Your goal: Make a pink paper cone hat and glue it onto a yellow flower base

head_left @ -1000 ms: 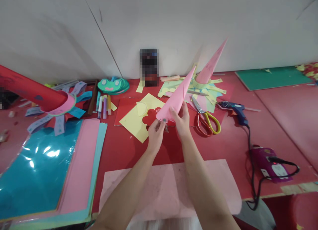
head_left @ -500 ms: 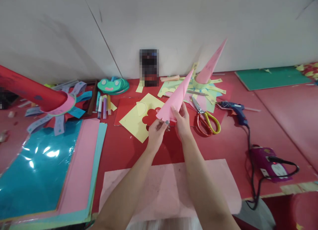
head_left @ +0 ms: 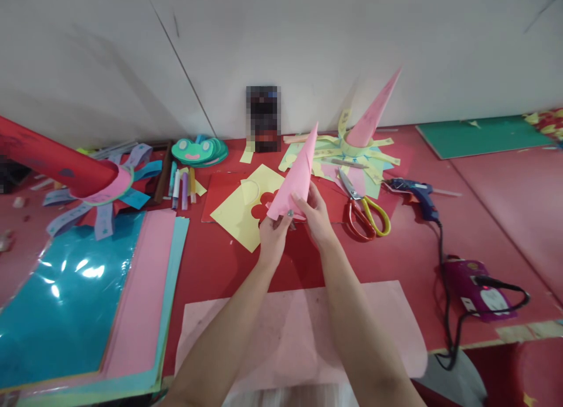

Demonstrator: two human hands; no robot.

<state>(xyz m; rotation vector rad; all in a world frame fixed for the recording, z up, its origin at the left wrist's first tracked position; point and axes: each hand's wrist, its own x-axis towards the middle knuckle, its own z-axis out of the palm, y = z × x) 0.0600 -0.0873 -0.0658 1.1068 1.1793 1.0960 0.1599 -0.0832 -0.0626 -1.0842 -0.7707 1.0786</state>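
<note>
At far left, a red paper cone (head_left: 61, 160) lies on its side, its base ringed by a pink band from which lilac and blue strips (head_left: 105, 220) fan outward. Below it, a glossy blue sheet (head_left: 70, 301) overlaps pink sheets (head_left: 141, 295). To the right of these, a row of markers (head_left: 185, 190) lies just in front of a pile of green frog-face cut-outs (head_left: 193, 153). A pale pink sheet (head_left: 303, 319) spans the near edge of the red table (head_left: 422, 243), beneath the forearms. Farther back, a yellow sheet (head_left: 237, 213) is set cornerwise, with a red flower (head_left: 260, 210) partly over it; a dark, pixelated object (head_left: 264, 116) stands against the wall.

At centre, the left hand (head_left: 272, 237) pinches the lower edge of a pink cone (head_left: 292, 187), thumb on the near side. The cone is held above the table, its tip pointing up and slightly right. The right hand (head_left: 317, 219) grips the cone's right side, thumb on the near face and fingers partly hidden behind.

To the right, scissors (head_left: 363, 204) with one red and one yellow handle lie partly open. Behind them, a second pink cone (head_left: 373, 116) leans rightward within a yellow ring (head_left: 354, 151) with radiating strips. Next come a blue glue gun (head_left: 416, 190), a purple box (head_left: 479, 290) and, near the wall, a green board (head_left: 484, 137).
</note>
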